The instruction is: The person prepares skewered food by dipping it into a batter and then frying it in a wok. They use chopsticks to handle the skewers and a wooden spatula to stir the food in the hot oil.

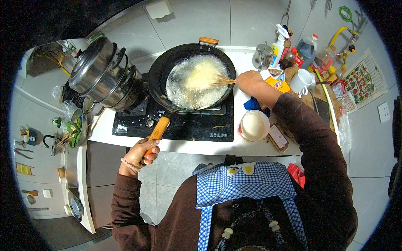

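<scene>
A black wok [158,75] sits on the gas cooktop [201,125], holding bubbling, frothy liquid [179,91]. Pale yellow food [201,75], blurred, lies at the middle of the froth. My left hand [143,152] is wrapped around the wok's long wooden handle [160,125] in front of the stove. At the wok's right rim, my right hand [249,82] grips thin wooden sticks that look like chopsticks [224,81], their tips in the food. Below my right forearm stands an open tub [254,125] of a pale, creamy substance.
Stacked steel steamer pots [100,75] stand left of the wok. A steel pot [262,56], a spray bottle [278,47] and several sauce bottles line the back right. A white mug [301,81] and a phone-like slab [278,137] lie near my right arm. Leafy greens [74,131] fill a bowl at left.
</scene>
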A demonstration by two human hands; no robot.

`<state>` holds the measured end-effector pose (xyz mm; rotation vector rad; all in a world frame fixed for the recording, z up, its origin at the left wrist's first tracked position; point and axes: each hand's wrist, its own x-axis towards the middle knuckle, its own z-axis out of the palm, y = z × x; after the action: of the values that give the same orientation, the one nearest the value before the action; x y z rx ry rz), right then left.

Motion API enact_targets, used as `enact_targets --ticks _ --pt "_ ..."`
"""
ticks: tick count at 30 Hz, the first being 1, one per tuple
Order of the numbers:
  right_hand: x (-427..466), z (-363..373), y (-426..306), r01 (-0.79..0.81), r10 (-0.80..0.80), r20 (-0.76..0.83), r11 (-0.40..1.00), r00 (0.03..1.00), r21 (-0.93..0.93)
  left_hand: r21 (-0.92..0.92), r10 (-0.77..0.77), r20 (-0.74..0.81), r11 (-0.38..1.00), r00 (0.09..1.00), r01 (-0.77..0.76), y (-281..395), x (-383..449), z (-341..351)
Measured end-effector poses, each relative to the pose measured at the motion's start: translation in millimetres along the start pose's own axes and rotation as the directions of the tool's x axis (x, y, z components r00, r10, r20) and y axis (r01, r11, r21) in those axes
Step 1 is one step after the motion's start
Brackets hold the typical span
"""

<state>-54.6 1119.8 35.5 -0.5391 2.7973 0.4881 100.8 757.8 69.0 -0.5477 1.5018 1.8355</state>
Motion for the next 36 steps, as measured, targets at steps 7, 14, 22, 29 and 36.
enact_targets --ticks 7,14,22,29,36 --pt "-2 -2 1 0.024 -0.024 -0.019 1.0 1.0 0.005 -0.003 0.0 0.0 1.0 1.0 0.0 0 0 -1" --pt "-2 -2 1 0.015 -0.015 -0.01 1.0 1.0 0.021 -0.011 -0.002 0.003 1.0 1.0 0.002 -1 1 -2" --pt "2 3 1 0.002 -0.002 -0.01 1.0 1.0 0.015 -0.017 0.007 0.006 1.0 1.0 -0.007 0 1 -2" --pt "4 4 1 -0.006 0.006 0.004 1.0 1.0 0.025 -0.005 0.005 -0.006 1.0 1.0 -0.005 -1 0 -1" --pt "0 7 6 -0.021 0.022 -0.028 0.999 0.999 0.031 0.045 0.004 0.005 0.999 1.0 -0.004 -1 1 -2"
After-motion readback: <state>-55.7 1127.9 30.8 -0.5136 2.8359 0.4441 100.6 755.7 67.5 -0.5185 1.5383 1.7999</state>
